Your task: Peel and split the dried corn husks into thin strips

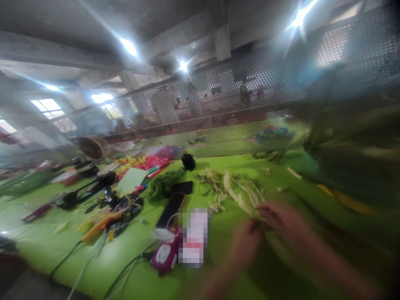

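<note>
pale cream-green, long, thin, curling strips (231, 188) lie in a loose, tangled heap on a bright green, smooth tabletop (215, 164), just beyond two bare hands. the strips look dry and papery, some broad, some narrow and twisted; they overlap too much to count. one broad strip slants down to the fingertips of the right hand (276, 214).

both hands are blurred. the right hand's fingers are bent close together where the strip meets them; the left hand (250, 237) is curled narrow just beside it. i cannot tell whether either grips anything.

writing: one white, upright rectangle with a red band (194, 238) is pixelated, so its text cannot be read. touching its left side is one purple, boxy power socket (164, 255) with a white patch, its markings too blurred to read.

counted further: two black, flat, phone-like slabs (171, 210), one partly behind the other; one dark green, crinkled bundle (165, 182) beside them; one small, black, rounded object (188, 161); one pale green, square-cornered sheet (133, 179); one orange-handled tool (100, 227) with a black cable. pink and yellow petal-like pieces (156, 161) form one heap behind the sheet.
</note>
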### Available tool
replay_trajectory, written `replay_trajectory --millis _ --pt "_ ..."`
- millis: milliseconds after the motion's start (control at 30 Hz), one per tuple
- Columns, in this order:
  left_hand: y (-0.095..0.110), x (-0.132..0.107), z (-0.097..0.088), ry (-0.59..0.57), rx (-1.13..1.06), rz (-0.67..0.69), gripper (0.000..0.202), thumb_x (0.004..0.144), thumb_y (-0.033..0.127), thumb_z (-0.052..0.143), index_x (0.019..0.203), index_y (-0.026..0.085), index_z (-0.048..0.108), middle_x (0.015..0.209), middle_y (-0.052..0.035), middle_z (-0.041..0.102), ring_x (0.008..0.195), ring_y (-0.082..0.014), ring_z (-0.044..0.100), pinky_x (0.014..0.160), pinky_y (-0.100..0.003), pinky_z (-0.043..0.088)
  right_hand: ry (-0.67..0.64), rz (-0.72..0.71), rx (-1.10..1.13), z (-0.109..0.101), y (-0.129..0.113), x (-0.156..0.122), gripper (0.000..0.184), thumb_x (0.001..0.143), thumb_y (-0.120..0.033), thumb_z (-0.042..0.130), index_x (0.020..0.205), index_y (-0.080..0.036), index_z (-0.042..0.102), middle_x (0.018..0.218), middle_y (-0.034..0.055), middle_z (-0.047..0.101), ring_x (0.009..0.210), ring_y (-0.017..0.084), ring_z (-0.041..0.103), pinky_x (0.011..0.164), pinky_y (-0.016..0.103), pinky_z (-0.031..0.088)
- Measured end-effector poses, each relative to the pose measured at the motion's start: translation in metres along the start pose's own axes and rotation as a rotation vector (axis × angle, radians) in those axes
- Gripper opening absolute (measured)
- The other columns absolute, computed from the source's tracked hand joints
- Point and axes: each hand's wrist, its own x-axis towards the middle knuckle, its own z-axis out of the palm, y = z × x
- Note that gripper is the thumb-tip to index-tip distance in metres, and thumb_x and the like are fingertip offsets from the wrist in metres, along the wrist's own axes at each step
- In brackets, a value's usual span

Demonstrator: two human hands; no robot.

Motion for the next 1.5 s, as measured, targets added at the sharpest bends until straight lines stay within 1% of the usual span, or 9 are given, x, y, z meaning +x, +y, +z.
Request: replay_trajectory --millis 133,467,600,767,867,967,1067,1367,1500 --pt "-0.004 0.003 -0.01 0.086 -0.191 -0.028 0.039 0.085 0.051 0.052 0.093 0.016 0.068 0.088 -0.0051 0.065 0.084 -0.0189 0.055 0.08 -0.03 0.04 -0.037 -0.036 -0.072 -0.008 0.005 0.006 0.025 0.088 -0.041 0.051 0.084 -0.025 0.068 0.088 0.0044 0.074 0.088 0.025 0.066 0.075 0.034 0.048" --pt "-0.001 0.009 -0.011 -0.052 -0.274 0.012 0.033 0.076 0.042 0.066 0.091 0.013 0.066 0.074 -0.0001 0.057 0.067 -0.0112 0.046 0.067 -0.024 0.036 -0.05 -0.006 -0.018 -0.001 0.018 0.006 0.025 0.089 -0.041 0.047 0.078 -0.024 0.062 0.079 0.0031 0.07 0.082 0.023 0.064 0.069 0.034 0.047" --pt "0.002 0.006 -0.011 -0.059 -0.256 0.026 0.029 0.076 0.038 0.067 0.092 0.013 0.067 0.078 -0.0024 0.062 0.072 -0.0132 0.051 0.073 -0.026 0.039 -0.02 -0.012 -0.04 0.001 0.015 0.004 0.023 0.09 -0.038 0.047 0.077 -0.027 0.061 0.078 0.0025 0.07 0.082 0.024 0.065 0.068 0.035 0.049" --pt "-0.008 0.013 -0.015 -0.01 -0.329 -0.013 0.036 0.075 0.04 0.068 0.101 0.015 0.069 0.096 -0.0084 0.069 0.093 -0.0227 0.06 0.087 -0.035 0.044 0.14 -0.157 -0.14 -0.009 0.009 0.005 0.017 0.089 -0.039 0.05 0.09 -0.03 0.065 0.1 0.0037 0.07 0.101 0.027 0.062 0.088 0.043 0.047" --pt "-0.011 0.019 -0.018 0.058 -0.368 0.022 0.041 0.073 0.04 0.071 0.105 0.015 0.069 0.105 -0.0098 0.069 0.102 -0.0248 0.06 0.093 -0.035 0.043 0.261 -0.146 -0.196 -0.013 0.009 0.005 0.021 0.085 -0.042 0.053 0.096 -0.029 0.065 0.11 0.0064 0.066 0.107 0.03 0.058 0.092 0.046 0.044" --pt "-0.01 0.02 -0.018 0.093 -0.403 0.018 0.041 0.073 0.04 0.071 0.106 0.015 0.069 0.106 -0.0105 0.069 0.102 -0.0246 0.061 0.092 -0.035 0.044 0.124 -0.086 -0.19 -0.007 0.009 0.003 0.022 0.086 -0.044 0.052 0.082 -0.027 0.065 0.089 0.0048 0.07 0.09 0.026 0.063 0.078 0.04 0.048" --pt "-0.006 0.015 -0.016 0.066 -0.441 0.021 0.041 0.072 0.04 0.073 0.104 0.015 0.07 0.108 -0.0116 0.069 0.102 -0.0246 0.061 0.093 -0.035 0.044 0.019 -0.034 -0.129 0.004 0.007 -0.001 0.026 0.089 -0.044 0.048 0.088 -0.027 0.068 0.086 0.0031 0.073 0.084 0.024 0.066 0.072 0.034 0.048" --pt "-0.004 0.013 -0.02 0.082 -0.338 0.061 0.034 0.074 0.043 0.073 0.086 0.011 0.074 0.087 -0.0097 0.071 0.085 -0.0205 0.062 0.084 -0.032 0.045 0.021 -0.088 -0.106 0.01 0.001 -0.006 0.025 0.092 -0.041 0.047 0.086 -0.027 0.066 0.089 0.0034 0.073 0.086 0.024 0.065 0.072 0.034 0.047" --pt "-0.008 0.016 -0.018 0.114 -0.452 0.049 0.037 0.067 0.042 0.078 0.089 0.013 0.075 0.087 -0.0092 0.071 0.08 -0.0189 0.062 0.079 -0.03 0.047 0.043 -0.104 -0.169 0.012 0.001 -0.006 0.023 0.09 -0.037 0.05 0.076 -0.026 0.064 0.078 0.0026 0.07 0.081 0.023 0.063 0.066 0.032 0.044"
